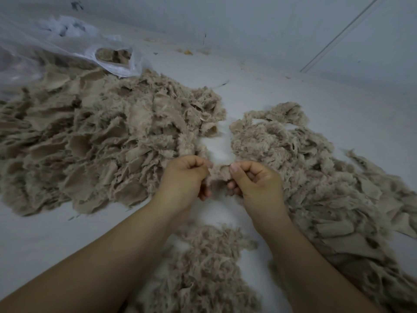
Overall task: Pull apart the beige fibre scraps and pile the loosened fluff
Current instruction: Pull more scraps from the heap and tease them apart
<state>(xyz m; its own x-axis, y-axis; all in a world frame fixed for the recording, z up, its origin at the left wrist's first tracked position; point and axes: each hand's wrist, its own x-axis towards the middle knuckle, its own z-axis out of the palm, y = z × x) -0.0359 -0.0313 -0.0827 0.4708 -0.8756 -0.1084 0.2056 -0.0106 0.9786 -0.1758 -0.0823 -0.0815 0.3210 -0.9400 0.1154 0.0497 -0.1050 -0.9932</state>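
Pinching one small beige scrap [219,175] between both hands, just above the pale floor [270,71]. Gripping its left edge with the left hand [185,179], fingers curled and thumb pressing against the bent forefinger. Gripping its right edge with the right hand [252,181] in the same way, thumbnail facing up, the remaining fingers tucked under. Holding the two hands close together, knuckles nearly level, the scrap stretching across the narrow gap between them. Lying to the left, a broad heap of scraps [94,141], flat torn pieces mixed with fuzzy ones. Spreading to the right, a second heap [316,177], stringier at its far end and running down to the picture's right edge. Sitting between the forearms, nearer the body, a pile of loosened fluff [203,267]. Slumping at the far left, touching the broad heap, a clear plastic bag [45,46] with more beige material showing inside.
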